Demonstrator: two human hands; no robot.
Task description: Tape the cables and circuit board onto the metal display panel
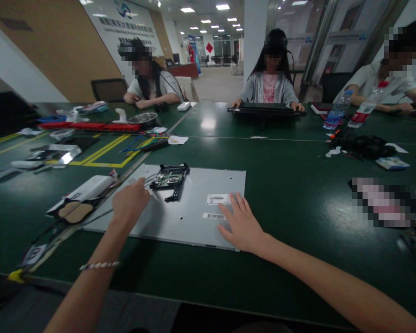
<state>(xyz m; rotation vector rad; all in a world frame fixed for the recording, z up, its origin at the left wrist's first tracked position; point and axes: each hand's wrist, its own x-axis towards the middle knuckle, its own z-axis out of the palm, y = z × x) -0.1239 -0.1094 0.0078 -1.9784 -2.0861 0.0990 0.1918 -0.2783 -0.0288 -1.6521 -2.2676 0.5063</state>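
A flat grey metal panel (pixel 190 217) lies on the dark green table in front of me, with white barcode labels (pixel 217 199) on it. A small green circuit board (pixel 169 176) with a black bracket sits at the panel's far edge. My left hand (pixel 130 200) is closed, knuckles toward me, resting on the panel's left part just left of the circuit board; what its fingers hold is hidden. My right hand (pixel 241 224) lies flat on the panel's right near corner with fingers spread, next to the labels.
White packages and a black cable (pixel 86 192) lie left of the panel. Tools, a metal bowl (pixel 143 119) and yellow tape lines are at far left. Three people sit across the table; one has a monitor (pixel 265 110). Bottles (pixel 338 110) and black items (pixel 362 144) sit at right.
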